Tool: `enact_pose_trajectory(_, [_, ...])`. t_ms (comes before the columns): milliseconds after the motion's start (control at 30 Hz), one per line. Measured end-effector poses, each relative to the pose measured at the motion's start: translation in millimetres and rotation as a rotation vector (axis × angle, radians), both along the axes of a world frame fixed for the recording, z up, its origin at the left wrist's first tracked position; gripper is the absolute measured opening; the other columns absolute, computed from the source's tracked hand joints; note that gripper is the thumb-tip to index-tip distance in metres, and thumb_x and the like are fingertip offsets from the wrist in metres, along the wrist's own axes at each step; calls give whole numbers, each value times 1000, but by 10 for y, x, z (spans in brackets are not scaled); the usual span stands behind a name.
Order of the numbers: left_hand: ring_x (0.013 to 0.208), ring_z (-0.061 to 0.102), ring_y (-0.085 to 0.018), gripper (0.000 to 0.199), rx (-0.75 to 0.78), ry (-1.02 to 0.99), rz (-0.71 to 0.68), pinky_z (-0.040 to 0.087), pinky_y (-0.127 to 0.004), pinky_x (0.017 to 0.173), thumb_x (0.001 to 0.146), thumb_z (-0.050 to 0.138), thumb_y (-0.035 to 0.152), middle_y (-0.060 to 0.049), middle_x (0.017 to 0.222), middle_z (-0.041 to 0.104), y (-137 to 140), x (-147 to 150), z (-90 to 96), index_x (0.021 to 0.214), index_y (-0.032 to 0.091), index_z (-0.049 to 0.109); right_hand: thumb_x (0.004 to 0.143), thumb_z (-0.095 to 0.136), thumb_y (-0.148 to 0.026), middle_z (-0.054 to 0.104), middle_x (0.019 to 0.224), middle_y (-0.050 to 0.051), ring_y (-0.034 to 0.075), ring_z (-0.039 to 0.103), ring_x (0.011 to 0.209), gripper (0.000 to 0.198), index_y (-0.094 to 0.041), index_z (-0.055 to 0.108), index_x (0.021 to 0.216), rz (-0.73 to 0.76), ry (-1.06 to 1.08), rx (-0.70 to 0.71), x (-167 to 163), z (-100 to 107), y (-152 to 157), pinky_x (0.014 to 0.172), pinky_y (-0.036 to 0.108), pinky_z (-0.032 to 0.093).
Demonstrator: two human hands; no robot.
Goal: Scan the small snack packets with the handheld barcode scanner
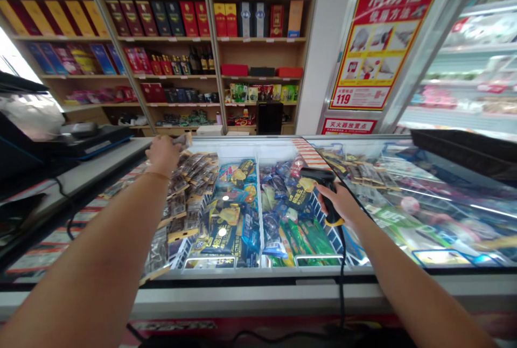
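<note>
My right hand (337, 200) is wrapped round the grip of a black barcode scanner (319, 174), held over the right half of a chest freezer; its cable (342, 283) hangs down over the front edge. At the freezer's far left, my left hand (163, 153) is closed on a small packet (184, 140), mostly hidden by the fingers. Just below that hand lies a heap of brown-and-clear packets (191, 175). Blue and black ice-cream packs (228, 213) fill the basket beside it. Under the scanner are purple, black and green packs (288, 218).
A sliding glass lid with an orange-striped edge (311, 153) covers the freezer's right side. On the left stands a counter with a dark device (86, 140). Shelves of boxed goods (173, 19) line the back wall, beside a red fire-hydrant poster (388, 41).
</note>
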State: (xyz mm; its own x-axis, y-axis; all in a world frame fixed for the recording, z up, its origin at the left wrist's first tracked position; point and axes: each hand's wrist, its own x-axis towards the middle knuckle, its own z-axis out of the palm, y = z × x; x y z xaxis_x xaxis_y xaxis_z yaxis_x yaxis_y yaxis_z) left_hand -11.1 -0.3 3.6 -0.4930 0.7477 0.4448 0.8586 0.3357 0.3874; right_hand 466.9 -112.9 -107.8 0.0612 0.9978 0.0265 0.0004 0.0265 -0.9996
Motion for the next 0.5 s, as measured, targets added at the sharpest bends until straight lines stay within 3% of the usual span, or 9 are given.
enact_pose_trajectory(133, [117,58,-30,25,363,-102,-113,44,-43,102,94,55,32,-14,123,64,15,489,139,115,20,61,72,81,-51,60,57,-2,12,53,38,41,-20,55,81,-1,-1,-22,14,31,-8,36,24,40])
enact_pose_trajectory(233, [102,63,-24,19,450,-281,-313,47,-35,94,90,61,33,-6,100,69,127,1075,42,104,20,63,74,79,-50,60,57,-2,12,54,38,40,-21,53,78,-20,-33,-27,10,39,-14,36,24,40])
enact_pose_trajectory(367, [81,64,-19,18,360,-681,-453,51,-30,78,82,70,33,-3,79,65,270,1999,-452,86,17,61,73,79,-51,60,57,-3,12,53,37,42,-21,51,79,-39,-53,-9,0,60,-53,35,24,39])
enact_pose_trajectory(500, [73,67,-16,22,285,-1147,-546,53,-29,69,79,70,25,-2,81,66,260,2679,-1020,97,17,61,72,80,-51,58,56,-4,12,53,37,44,-21,49,81,-7,-57,10,16,96,-102,36,24,40])
